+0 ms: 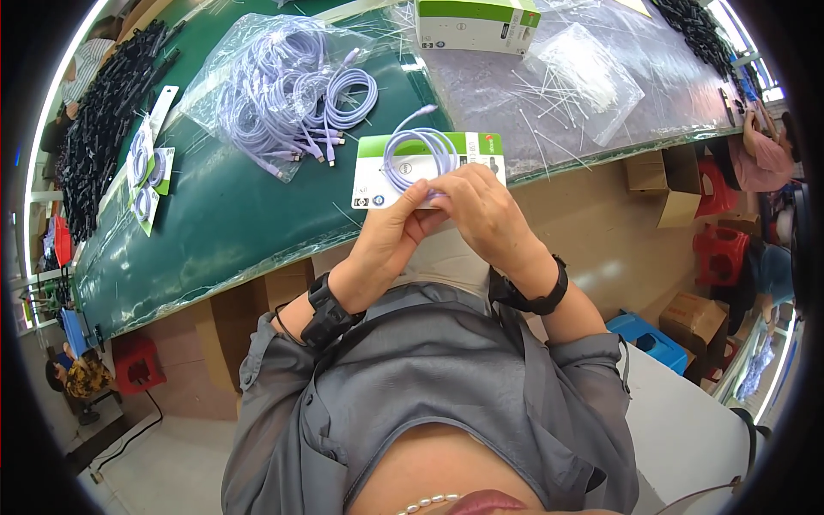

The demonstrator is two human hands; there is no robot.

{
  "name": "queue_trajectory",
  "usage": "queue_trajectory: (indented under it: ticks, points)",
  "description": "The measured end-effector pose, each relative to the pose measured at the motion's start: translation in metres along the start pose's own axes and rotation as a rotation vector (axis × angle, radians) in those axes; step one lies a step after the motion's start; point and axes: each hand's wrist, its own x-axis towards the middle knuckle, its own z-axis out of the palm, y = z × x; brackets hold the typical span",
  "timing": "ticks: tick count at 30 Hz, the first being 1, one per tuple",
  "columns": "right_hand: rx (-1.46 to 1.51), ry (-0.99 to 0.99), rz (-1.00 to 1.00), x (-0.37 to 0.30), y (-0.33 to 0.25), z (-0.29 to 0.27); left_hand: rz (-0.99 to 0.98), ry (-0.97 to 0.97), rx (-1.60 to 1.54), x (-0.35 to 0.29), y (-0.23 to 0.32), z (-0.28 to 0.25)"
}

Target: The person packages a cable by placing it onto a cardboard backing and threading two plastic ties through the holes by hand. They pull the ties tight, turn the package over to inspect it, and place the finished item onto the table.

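Observation:
A coiled lavender cable (pixel 390 163) lies against a green and white backing card (pixel 367 178), held at the table's front edge. One cable end sticks up past the card's top. My left hand (pixel 390 236) grips the card's lower edge, thumb on the front by the coil's bottom. My right hand (pixel 487 210) is closed at the lower right of the coil, with its fingertips pinching near the left thumb. What exactly those fingertips pinch, cable or a thin tie, is partly hidden. Ahead and to the left, a clear plastic bag (pixel 210 107) holds many more lavender coiled cables (pixel 279 86).
Carded cables (pixel 143 167) and a heap of black cables (pixel 112 120) lie on the left of the green tabletop (pixel 215 232). Loose white ties (pixel 579 77) spill from a bag at right, near a green and white box (pixel 476 26). Stools, cartons and other people are around.

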Motion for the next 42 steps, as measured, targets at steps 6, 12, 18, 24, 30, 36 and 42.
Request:
queue_trajectory:
  ticks: [6,12,18,24,30,36,42]
  points:
    - [-0.223,0.419,0.202,-0.007,-0.001,-0.032,0.057,0.092,0.003,-0.003,0.011,0.005]
    - [0.892,0.001,1.111,-0.05,0.01,0.014,-0.003,0.031,-0.006,-0.005,0.007,0.01]
    - [0.555,-0.036,0.5,-0.038,0.023,0.028,0.001,0.004,0.031,-0.016,0.007,0.021]
    - [0.303,0.081,0.266,-0.037,0.021,0.034,0.056,-0.043,-0.002,-0.027,0.01,0.033]
    - [1.197,0.031,0.783,-0.038,0.006,0.033,0.269,0.009,0.309,-0.011,0.013,-0.009]
    - [1.656,0.362,0.823,-0.026,0.013,0.018,0.158,-0.361,0.467,-0.022,0.033,-0.035]
    - [1.451,0.185,0.887,-0.014,0.027,0.0,0.101,-0.27,0.481,-0.013,0.088,-0.02]
